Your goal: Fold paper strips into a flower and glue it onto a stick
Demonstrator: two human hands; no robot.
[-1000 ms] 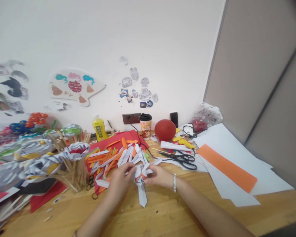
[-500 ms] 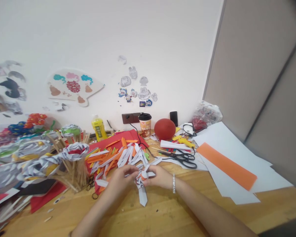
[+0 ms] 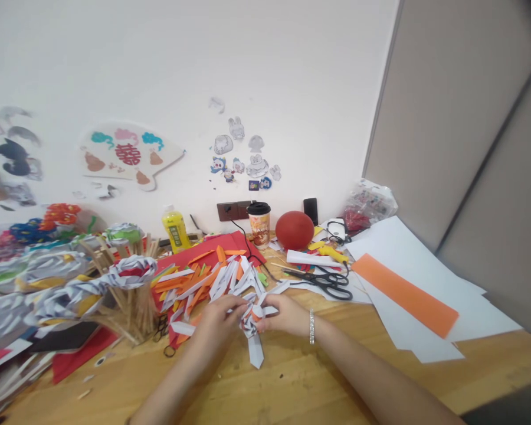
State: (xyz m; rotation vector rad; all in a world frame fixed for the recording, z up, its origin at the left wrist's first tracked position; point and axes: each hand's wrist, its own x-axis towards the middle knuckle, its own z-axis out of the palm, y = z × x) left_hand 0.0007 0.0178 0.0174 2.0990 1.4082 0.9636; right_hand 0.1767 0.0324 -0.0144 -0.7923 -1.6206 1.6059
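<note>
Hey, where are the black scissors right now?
In the head view, the black scissors lie right of center, beyond the person's right hand, just in front of the rolled white paper.

White paper piece [image 3: 249,326] with orange folds, loosely bundled, held between left hand [image 3: 222,317] and right hand [image 3: 289,316]; its flat, pointed white strip [image 3: 255,353] juts toward the person.

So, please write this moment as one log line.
left hand: holds folded paper | right hand: holds same piece | scissors: unheld, right of hands
</note>
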